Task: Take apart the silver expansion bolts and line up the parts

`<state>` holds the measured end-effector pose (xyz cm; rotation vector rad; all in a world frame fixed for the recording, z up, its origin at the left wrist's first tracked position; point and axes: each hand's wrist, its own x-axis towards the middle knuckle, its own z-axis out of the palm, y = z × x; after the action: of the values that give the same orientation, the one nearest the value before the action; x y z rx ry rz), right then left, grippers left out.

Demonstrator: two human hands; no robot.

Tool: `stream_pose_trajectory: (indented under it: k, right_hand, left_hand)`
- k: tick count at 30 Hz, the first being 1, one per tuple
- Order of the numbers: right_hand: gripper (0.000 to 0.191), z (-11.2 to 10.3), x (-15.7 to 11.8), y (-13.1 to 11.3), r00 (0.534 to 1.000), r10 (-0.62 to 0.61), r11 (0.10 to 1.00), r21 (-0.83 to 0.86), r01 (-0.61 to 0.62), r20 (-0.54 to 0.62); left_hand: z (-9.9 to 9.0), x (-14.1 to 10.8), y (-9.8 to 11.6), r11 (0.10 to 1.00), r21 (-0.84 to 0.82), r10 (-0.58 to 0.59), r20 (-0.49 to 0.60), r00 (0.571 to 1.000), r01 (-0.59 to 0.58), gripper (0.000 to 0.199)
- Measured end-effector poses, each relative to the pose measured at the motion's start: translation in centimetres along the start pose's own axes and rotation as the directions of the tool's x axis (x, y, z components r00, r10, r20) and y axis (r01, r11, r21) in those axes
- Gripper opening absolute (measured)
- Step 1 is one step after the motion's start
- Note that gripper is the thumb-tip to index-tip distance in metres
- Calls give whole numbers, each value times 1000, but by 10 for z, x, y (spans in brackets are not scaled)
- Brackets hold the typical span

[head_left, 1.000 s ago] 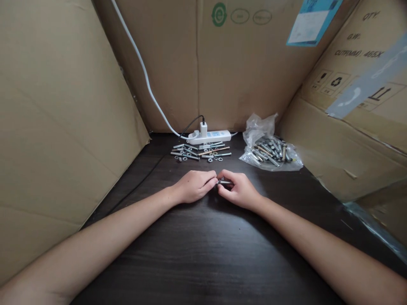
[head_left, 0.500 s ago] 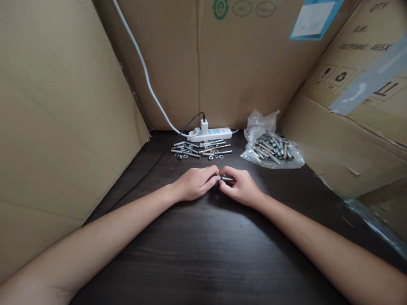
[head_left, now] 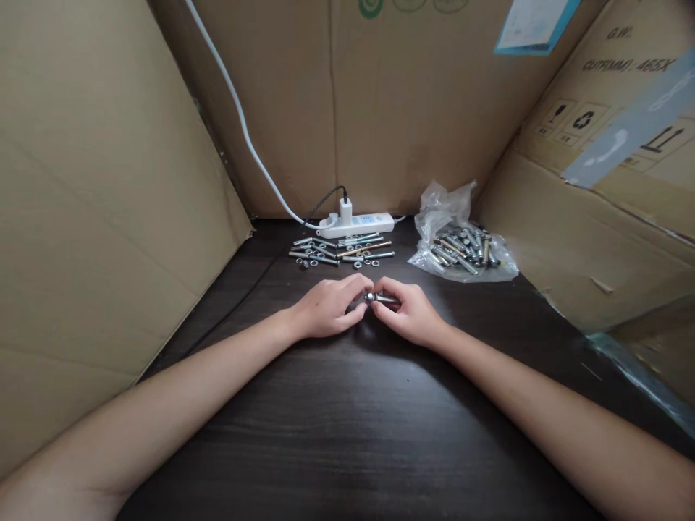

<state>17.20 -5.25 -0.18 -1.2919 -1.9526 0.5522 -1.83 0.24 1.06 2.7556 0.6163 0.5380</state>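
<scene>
My right hand (head_left: 408, 309) is closed around a metal bolt (head_left: 386, 298), which lies almost level across its fingers. At the bolt's left end a shiny nut (head_left: 370, 297) shows between the two hands. The thumb and forefinger of my left hand (head_left: 331, 307) curve round this nut from the left, their tips at its upper and lower sides. Both hands are low over the dark table (head_left: 347, 420). Just beyond them lie loose bolts (head_left: 363, 250), washers (head_left: 313, 263) and a nut (head_left: 357, 265).
A clear plastic bag (head_left: 502, 271) of bolts lies at the back right. Behind the loose hardware stands a white power strip (head_left: 358, 224) with a plug and cables. Cardboard walls (head_left: 271, 94) enclose the table at the left, back and right.
The left thumb and forefinger have spread a little, so more of the nut shows. My right hand keeps hold of the bolt. The view has shifted slightly.
</scene>
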Motion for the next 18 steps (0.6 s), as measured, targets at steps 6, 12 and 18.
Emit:
stream_pose_trajectory:
  k: [6, 12, 18]
  right_hand:
    - [11, 0, 1, 1, 1000, 1, 999, 36, -1, 9]
    - [11, 1, 0, 1, 1000, -12, 1000, 26, 12, -9]
    - [10, 2, 0, 3, 1000, -21, 1000, 14, 21, -17]
  left_hand:
    - [1, 1, -2, 1000, 27, -5, 6, 1000, 5, 18]
    - [1, 1, -1, 1000, 29, 2, 16, 1000, -3, 17]
    - [2, 1, -2, 999, 46, 11, 13, 1000, -12, 17]
